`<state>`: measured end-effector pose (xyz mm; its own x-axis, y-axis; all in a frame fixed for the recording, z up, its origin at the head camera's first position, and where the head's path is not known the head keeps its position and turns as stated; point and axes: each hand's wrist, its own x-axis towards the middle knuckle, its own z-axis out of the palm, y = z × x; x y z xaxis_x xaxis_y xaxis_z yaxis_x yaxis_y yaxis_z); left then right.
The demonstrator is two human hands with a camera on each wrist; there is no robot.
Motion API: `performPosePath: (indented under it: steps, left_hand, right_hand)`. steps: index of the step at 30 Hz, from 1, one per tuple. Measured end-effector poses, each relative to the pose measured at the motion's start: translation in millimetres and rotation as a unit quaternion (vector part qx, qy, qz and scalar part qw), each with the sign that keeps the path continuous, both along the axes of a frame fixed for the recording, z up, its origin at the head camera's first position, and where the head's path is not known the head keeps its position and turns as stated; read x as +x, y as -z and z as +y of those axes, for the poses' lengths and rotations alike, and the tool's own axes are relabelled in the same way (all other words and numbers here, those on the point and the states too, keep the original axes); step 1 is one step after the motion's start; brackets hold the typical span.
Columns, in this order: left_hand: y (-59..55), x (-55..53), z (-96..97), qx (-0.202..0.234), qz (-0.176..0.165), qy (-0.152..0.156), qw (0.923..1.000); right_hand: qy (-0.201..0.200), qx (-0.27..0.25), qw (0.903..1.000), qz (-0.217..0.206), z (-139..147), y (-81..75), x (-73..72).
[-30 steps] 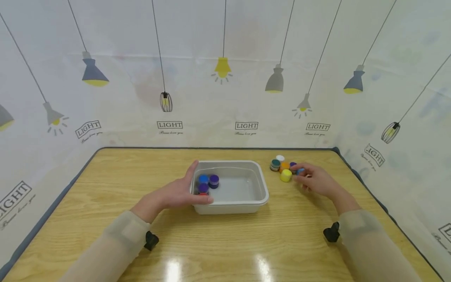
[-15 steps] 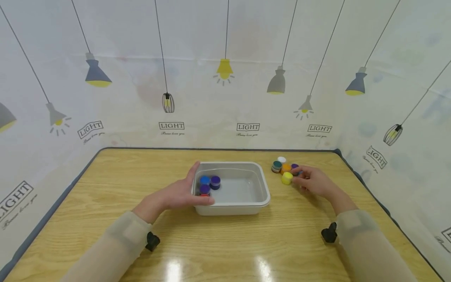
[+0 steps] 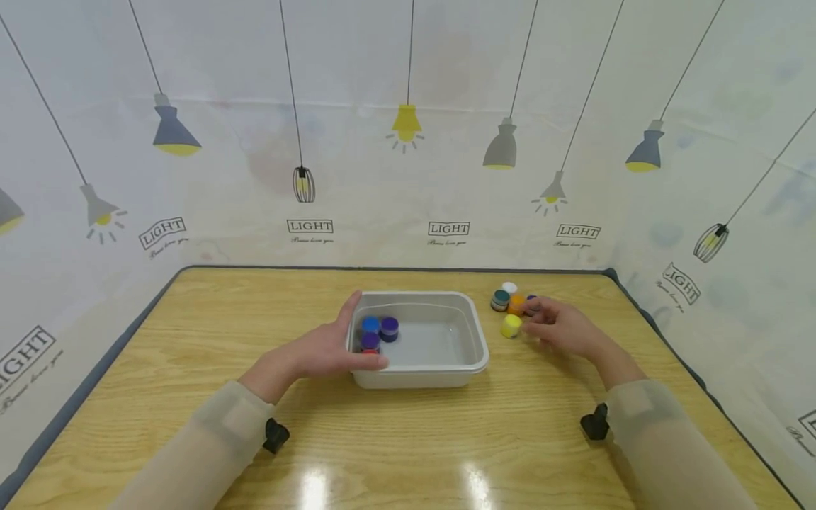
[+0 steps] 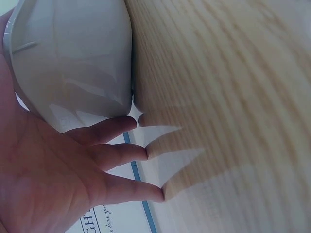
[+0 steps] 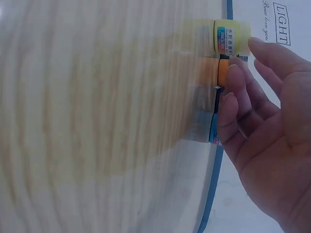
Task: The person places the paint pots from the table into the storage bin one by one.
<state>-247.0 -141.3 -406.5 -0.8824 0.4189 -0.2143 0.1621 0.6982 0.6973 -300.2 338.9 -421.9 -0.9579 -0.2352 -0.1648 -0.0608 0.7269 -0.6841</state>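
At the left end of a white plastic tub [image 3: 477, 340], my left hand [image 3: 321, 350] rests with its thumb along the near rim and index finger at the far corner. Its other fingers [image 4: 121, 154] extend straight down outside the wall to the wood. Inside the tub are a blue-lidded paint jar [image 3: 370, 325], two purple-lidded ones and a red lid [image 3: 370, 352], partly under the thumb. My right hand [image 3: 564, 327] is at a group of paint jars, its thumb tip at a yellow jar [image 5: 232, 38] and loosely bent fingers beside an orange jar [image 5: 223, 73] and a blue jar [image 5: 214, 128].
Beyond the yellow jar stand a green-lidded jar [image 3: 500, 300] and a white-lidded jar [image 3: 508, 287]. A purple lid [image 3: 532, 300] shows partly behind my right fingers. The wooden table [image 3: 408, 439] ends at a dark edge before a wall sheet [image 3: 357, 142] printed with lamps.
The yellow jar has shifted slightly left, away from the other jars, with my right thumb following. The blue jar there is now hidden in the head view. My left hand and the tub stay put.
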Motion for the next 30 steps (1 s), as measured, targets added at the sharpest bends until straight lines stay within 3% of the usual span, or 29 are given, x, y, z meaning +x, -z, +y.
performPosePath:
  steps: [8, 19, 24, 30]
  left_hand:
    - [1.5, 0.7, -0.2, 0.003, -0.002, 0.002, 1.0]
    - [0.7, -0.8, -0.5, 0.004, -0.001, 0.002, 1.0]
    - [-0.9, 0.1, -0.4, 0.001, -0.004, -0.001, 1.0]
    - [-1.1, 0.3, -1.5, 0.003, -0.006, -0.001, 1.0]
  right_hand:
    - [-0.023, 0.014, 0.9995, -0.015, -6.7, 2.3, -3.7]
    - [-0.032, 0.004, 0.9993, 0.018, -11.9, -0.3, 2.9]
    - [-0.032, -0.013, 0.9982, 0.048, -16.8, -11.3, 9.5]
    - [-0.047, -0.031, 0.9946, 0.087, -31.8, -35.9, 19.7]
